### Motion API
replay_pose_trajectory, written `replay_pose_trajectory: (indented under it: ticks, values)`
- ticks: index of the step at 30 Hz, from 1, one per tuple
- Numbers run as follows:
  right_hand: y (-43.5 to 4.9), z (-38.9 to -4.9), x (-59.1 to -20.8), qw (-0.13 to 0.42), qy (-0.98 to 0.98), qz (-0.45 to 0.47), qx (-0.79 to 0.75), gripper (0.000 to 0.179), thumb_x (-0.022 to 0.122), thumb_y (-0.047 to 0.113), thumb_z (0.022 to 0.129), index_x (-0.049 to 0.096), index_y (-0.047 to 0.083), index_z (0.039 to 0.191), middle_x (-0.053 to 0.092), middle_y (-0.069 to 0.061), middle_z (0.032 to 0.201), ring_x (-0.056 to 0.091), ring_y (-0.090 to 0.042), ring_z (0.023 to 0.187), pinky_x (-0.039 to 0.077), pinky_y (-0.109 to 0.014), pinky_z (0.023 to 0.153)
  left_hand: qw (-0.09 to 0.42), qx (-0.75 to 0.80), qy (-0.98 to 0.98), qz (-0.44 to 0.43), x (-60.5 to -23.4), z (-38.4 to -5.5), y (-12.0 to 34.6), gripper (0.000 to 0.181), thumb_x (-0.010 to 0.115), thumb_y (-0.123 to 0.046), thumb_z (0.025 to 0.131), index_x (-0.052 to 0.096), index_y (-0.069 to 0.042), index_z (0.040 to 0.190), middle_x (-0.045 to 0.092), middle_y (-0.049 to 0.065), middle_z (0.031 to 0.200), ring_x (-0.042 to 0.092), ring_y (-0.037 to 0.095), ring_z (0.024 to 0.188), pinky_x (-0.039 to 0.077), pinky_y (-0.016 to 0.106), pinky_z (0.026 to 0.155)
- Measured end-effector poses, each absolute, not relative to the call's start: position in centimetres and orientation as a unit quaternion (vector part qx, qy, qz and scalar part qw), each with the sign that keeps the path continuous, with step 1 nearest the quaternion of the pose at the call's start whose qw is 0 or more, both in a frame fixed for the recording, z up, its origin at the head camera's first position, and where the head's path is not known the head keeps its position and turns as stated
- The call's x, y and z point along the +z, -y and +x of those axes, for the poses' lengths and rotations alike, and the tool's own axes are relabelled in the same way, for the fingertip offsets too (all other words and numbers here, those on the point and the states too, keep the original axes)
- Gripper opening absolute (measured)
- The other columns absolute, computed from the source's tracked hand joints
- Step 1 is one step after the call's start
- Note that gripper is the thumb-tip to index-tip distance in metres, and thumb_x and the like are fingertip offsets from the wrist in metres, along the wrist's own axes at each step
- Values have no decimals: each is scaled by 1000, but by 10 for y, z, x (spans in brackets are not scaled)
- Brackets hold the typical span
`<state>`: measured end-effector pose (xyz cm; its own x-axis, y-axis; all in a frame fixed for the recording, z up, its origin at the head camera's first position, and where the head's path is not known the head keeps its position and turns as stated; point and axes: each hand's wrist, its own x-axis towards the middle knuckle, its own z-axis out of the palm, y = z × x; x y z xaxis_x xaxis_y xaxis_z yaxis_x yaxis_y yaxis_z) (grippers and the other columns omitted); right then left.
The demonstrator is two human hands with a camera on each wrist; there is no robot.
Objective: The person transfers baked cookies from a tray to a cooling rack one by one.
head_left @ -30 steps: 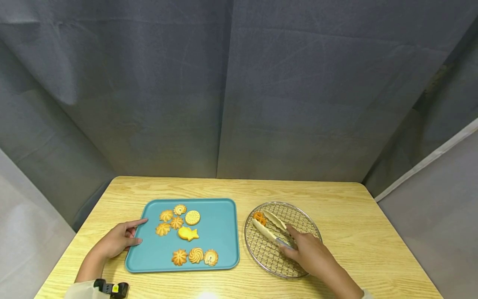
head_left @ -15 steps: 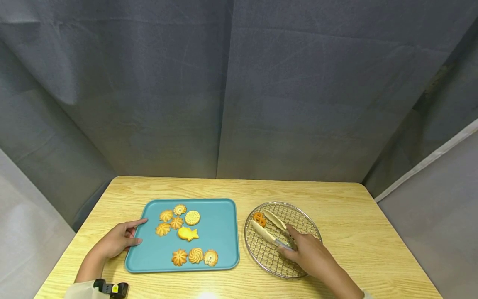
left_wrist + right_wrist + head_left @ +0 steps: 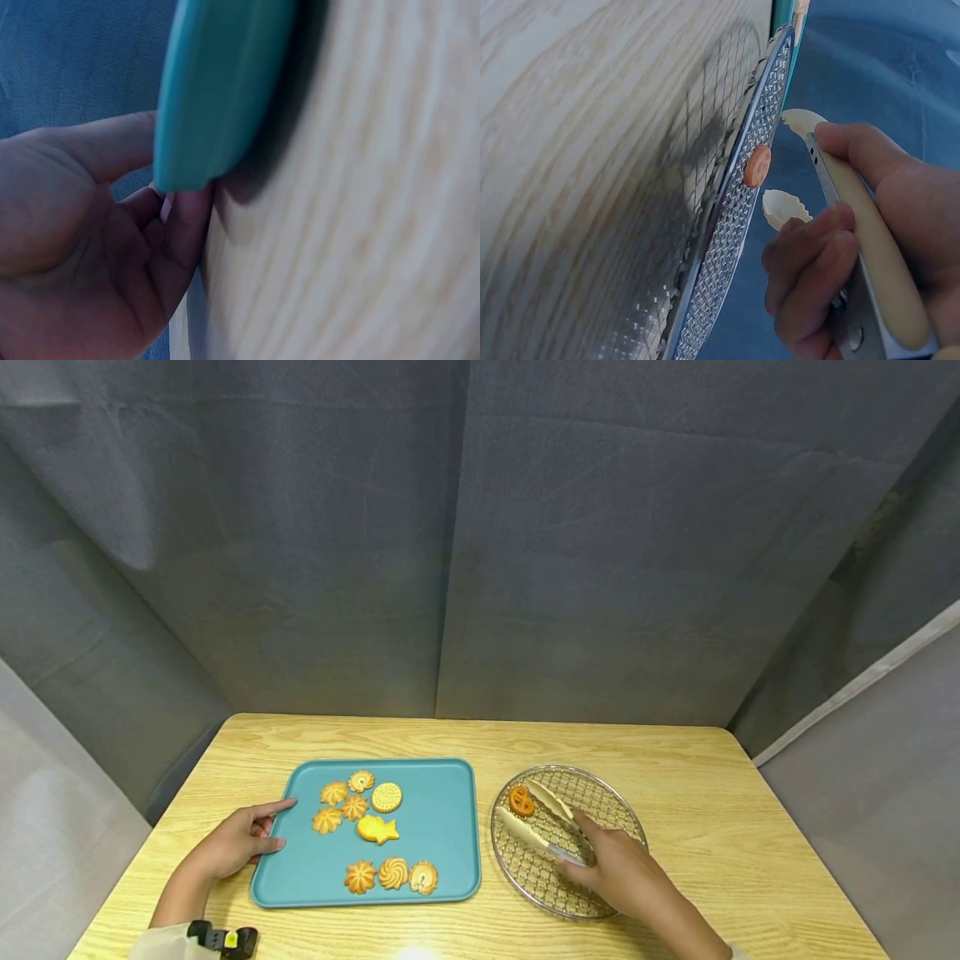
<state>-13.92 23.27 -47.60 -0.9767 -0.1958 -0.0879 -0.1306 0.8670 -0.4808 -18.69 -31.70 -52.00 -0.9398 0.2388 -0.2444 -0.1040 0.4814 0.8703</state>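
Observation:
My right hand (image 3: 618,864) grips a pair of tongs (image 3: 870,247) with cream tips, held just above a round wire rack (image 3: 540,893). The tips stand spread apart, and a pretzel (image 3: 521,802) lies flat on the mesh between them, touched by neither tip as far as I can see. On the left, my left hand (image 3: 238,839) holds the edge of a blue-green tray (image 3: 442,810), its thumb over the rim and fingers tucked under it in the left wrist view. Several cookies, among them a fish-shaped one (image 3: 377,829) and a round dotted one (image 3: 387,797), rest on the tray.
Tray and rack stand side by side on a light wooden table (image 3: 720,827), with a narrow gap between them. Grey cloth (image 3: 585,568) hangs behind the table. A row of 3 cookies, with a swirl cookie (image 3: 393,872) in the middle, lies near the tray's front edge.
The tongs have spread wider, the near tip shifting left and toward me. The pretzel, earlier tilted between the tips, now lies flat on the rack. My left hand has stayed still.

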Motion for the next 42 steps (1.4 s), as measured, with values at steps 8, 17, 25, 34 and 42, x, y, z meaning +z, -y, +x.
replay_pose_trajectory:
  ticks: [8, 17, 25, 34, 42]
  values:
    - [-230, -136, -473, 58, -967, -97, -229, 90, 81, 50, 86, 46, 3, 154, 63, -2, 71, 56, -14, 62, 54, -50, 85, 171, 509, -842, 41, -520, -187, 317, 70, 69, 6, 93, 38, 8, 155, 41, 8, 83, 33, 12, 57, 38, 26, 52]
    - [-225, -132, -470, 53, -966, -116, -227, 91, 79, 54, 86, 46, 5, 155, 52, 10, 62, 48, -6, 56, 54, -41, 76, 170, 510, -842, 46, -519, -186, 317, 70, 69, 6, 94, 37, 8, 156, 41, 8, 83, 33, 12, 56, 38, 25, 51]
    - [-218, -132, -471, 48, -966, -116, -228, 87, 80, 50, 87, 49, 6, 154, 66, 3, 74, 62, -13, 68, 55, -43, 75, 167, 504, -846, 47, -519, -186, 317, 70, 69, 5, 93, 38, 8, 156, 41, 8, 82, 33, 12, 56, 38, 26, 51]
    - [-213, -131, -470, 77, -959, -121, -245, 89, 81, 49, 86, 46, 4, 155, 56, 8, 73, 50, -8, 57, 50, -36, 64, 164, 494, -853, 40, -520, -187, 316, 69, 70, 5, 93, 39, 6, 155, 43, 9, 83, 36, 13, 58, 41, 26, 52]
    - [-210, -128, -468, 63, -956, -151, -244, 88, 82, 48, 86, 48, 2, 153, 66, 3, 82, 50, -5, 57, 50, -32, 59, 165, 494, -853, 40, -520, -186, 316, 70, 70, 4, 93, 39, 6, 156, 42, 8, 83, 35, 13, 57, 40, 26, 51]
